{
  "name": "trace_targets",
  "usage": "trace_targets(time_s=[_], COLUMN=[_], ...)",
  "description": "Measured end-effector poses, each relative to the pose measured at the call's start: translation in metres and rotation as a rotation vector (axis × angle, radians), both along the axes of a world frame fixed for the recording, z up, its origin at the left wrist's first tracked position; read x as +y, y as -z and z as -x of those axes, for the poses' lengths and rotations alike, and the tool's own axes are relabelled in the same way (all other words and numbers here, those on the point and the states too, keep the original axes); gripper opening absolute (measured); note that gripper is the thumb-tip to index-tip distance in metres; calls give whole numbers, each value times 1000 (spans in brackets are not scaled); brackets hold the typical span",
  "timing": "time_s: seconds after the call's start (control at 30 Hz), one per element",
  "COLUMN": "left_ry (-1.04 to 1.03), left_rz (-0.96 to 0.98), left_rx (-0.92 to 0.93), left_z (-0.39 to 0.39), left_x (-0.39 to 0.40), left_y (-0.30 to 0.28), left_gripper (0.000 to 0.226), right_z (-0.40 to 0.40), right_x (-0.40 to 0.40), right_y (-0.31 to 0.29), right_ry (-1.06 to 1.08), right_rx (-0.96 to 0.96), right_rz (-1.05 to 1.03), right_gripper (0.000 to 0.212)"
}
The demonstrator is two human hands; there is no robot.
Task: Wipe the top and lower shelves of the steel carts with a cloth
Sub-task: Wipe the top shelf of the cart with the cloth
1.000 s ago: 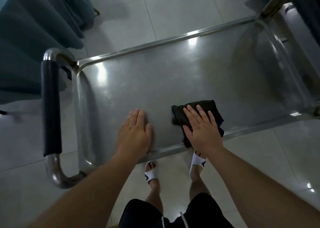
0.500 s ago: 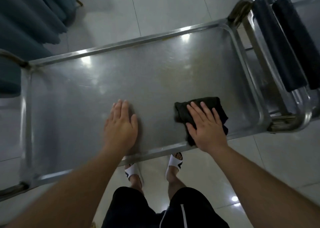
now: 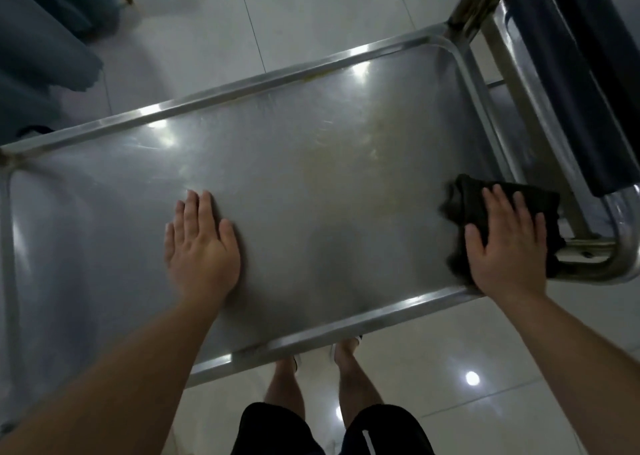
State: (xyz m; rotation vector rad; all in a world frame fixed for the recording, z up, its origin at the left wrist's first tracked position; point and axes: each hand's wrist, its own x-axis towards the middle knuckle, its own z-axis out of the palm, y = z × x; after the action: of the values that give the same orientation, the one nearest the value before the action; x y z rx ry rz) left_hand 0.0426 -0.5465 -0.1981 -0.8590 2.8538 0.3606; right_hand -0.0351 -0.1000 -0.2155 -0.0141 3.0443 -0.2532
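Right hand (image 3: 504, 247) presses flat, fingers spread, on the crumpled dark cloth (image 3: 498, 212) at the near right corner of the steel cart's shiny top shelf (image 3: 311, 184). Left hand (image 3: 201, 243) lies flat, fingers straight, steadying. I'd keep overlapping strokes lengthwise; the shelf's long axis runs left to right.

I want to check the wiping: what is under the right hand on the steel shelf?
Under the right hand lies a crumpled black cloth, pressed flat on the steel cart's top shelf near its right end. The steel directly beneath the cloth is covered, so its state cannot be seen.
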Motion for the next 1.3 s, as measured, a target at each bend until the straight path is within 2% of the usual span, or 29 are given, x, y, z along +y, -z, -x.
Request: trace_targets(time_s=[0.07, 0.13, 0.27, 0.37, 0.43, 0.53, 0.73, 0.87, 0.93, 1.0, 1.07, 1.17, 1.3], left_ry=[-19, -25, -25, -30, -35, -24, -15, -20, -21, -22, -22, -20, -32], left_rz=[-2, -8, -1, -9, -21, -6, -4, -4, -2, -4, -3, 5, -2], left_rx=[41, 86, 126, 144, 145, 134, 129, 137, 138, 134, 136, 143, 143], left_z=[-1, -3, -5, -5, -4, -5, -5, -5, -5, -4, -4, -4, -5], left_x=[-1, -2, -5, -5, -5, -5, -4, -4, -5, -5, -4, -4, -4], left_y=[8, 15, 22, 22, 23, 24, 22, 23, 23, 23, 23, 23, 24], left_gripper=[68, 70, 68, 68, 67, 67, 70, 69, 70, 70, 71, 71, 70], right_z=[-12, -32, -85, -92, -78, -49, 41, 87, 89, 80, 58, 8, -37], right_x=[-23, -57, -168, -246, -264, -244, -130, -46, -44, -77, -125, -205, -284], right_y=[0, 1, 2, 0, 1, 3, 0, -6, -4, -3, -3, -1, -2], right_ry=[65, -3, -378, -635, -741, -806, -547, -209, -32, 115, 148, -53, -621], right_rx=[29, 54, 38, -18, -39, -21, 57, 29, 11, 38, 76, 107, 23], right_rz=[11, 31, 98, 133, 115, 109, 55, 6, -17, -22, 1, 78, 135], right_gripper=[65, 65, 68, 66, 64, 64, 67, 66, 65, 65, 65, 65, 64])
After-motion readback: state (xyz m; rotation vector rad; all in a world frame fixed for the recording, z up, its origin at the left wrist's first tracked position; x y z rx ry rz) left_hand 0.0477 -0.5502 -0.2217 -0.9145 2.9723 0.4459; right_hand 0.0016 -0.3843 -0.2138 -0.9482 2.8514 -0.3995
